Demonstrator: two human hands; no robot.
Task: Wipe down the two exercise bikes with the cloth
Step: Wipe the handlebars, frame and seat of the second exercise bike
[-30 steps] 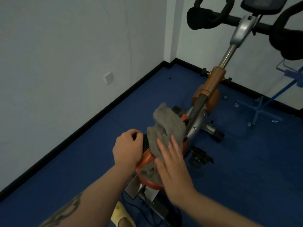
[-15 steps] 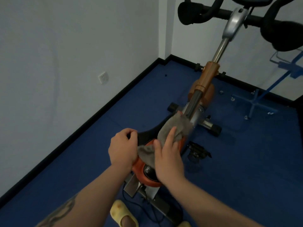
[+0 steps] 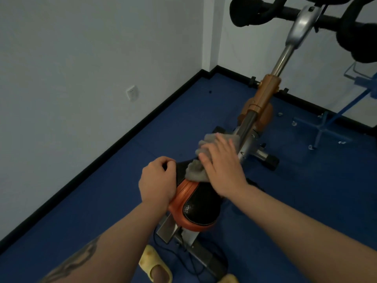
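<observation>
An exercise bike stands before me with an orange and black saddle [image 3: 195, 209], a silver and orange frame post [image 3: 267, 92] and black handlebars [image 3: 251, 13] at the top. A grey cloth [image 3: 195, 172] lies over the saddle's nose and the frame just beyond it. My right hand [image 3: 222, 166] presses flat on the cloth with straight fingers. My left hand [image 3: 157, 180] grips the left edge of the saddle, its fingers curled round the rim. Only one bike is in view.
White walls with a black skirting board close the left and back; a wall socket [image 3: 132, 92] sits low on the left wall. A blue metal stand [image 3: 324, 127] is at the right. My yellow slipper [image 3: 155, 266] and a black cable [image 3: 191, 260] lie by the bike's base on blue floor.
My right hand has slid the cloth forward along the saddle toward the frame, uncovering the saddle's rear. My left hand has kept its grip on the saddle's left edge.
</observation>
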